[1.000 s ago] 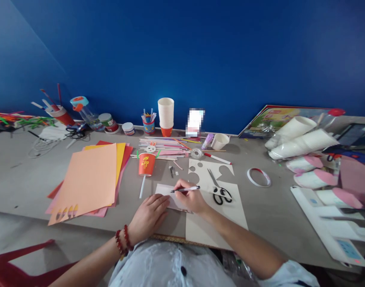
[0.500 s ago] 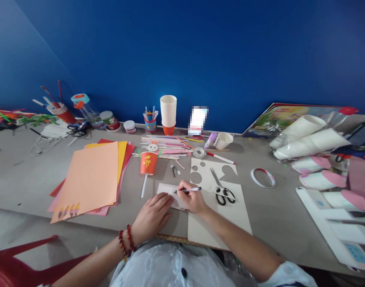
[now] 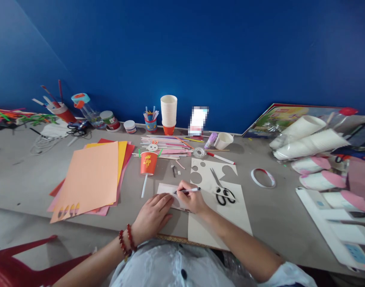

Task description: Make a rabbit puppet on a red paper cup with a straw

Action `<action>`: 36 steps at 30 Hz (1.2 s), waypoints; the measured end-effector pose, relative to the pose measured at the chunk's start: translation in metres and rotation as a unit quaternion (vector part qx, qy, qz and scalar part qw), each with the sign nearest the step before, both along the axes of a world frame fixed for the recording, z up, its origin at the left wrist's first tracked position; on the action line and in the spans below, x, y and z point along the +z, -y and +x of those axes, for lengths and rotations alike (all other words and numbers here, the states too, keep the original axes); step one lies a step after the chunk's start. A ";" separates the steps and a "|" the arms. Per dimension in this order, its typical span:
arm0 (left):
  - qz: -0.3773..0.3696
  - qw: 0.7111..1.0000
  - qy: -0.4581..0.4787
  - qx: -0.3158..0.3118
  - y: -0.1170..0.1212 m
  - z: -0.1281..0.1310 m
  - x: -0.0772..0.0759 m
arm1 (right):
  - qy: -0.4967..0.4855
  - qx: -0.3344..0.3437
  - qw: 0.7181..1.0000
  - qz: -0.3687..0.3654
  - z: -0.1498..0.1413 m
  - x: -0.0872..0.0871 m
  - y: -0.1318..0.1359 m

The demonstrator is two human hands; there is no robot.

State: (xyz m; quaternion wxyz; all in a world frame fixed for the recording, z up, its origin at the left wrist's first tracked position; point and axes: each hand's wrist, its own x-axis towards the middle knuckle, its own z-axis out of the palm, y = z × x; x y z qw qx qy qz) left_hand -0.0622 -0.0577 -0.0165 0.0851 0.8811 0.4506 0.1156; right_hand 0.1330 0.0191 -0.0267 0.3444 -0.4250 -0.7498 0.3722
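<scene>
My right hand (image 3: 192, 199) grips a pen (image 3: 190, 190), its tip down at a small pale pink piece of paper (image 3: 165, 188). My left hand (image 3: 154, 213) lies flat, fingers stretched out, over the paper's lower left part. Just beyond the paper, an orange paper cup (image 3: 148, 163) rests on a straw, with a rabbit face cutout (image 3: 152, 147) at its far end. To the right, black-handled scissors (image 3: 222, 191) lie on a white sheet (image 3: 227, 221) with round holes cut in it.
Stacked coloured paper (image 3: 92, 175) lies left. Behind are paper straws (image 3: 164, 142), a tall stack of white cups (image 3: 168, 109), clear tape (image 3: 199, 152) and a marker (image 3: 221, 158). A tape roll (image 3: 263, 178) and bagged cups (image 3: 310, 141) are at right; a red stool (image 3: 17, 263) stands lower left.
Hardly anything differs. My right hand and the pen stay at nearly the same spot on the paper, and my left hand stays pressed there.
</scene>
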 end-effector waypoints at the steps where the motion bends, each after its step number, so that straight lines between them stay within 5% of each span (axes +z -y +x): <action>1: 0.001 1.000 0.000 0.001 0.000 0.000 0.000 | 0.001 0.001 1.000 0.000 0.000 0.000 0.000; 36: -0.002 0.999 0.033 0.001 -0.001 -0.001 0.001 | -0.003 0.006 1.000 0.013 0.001 0.002 0.000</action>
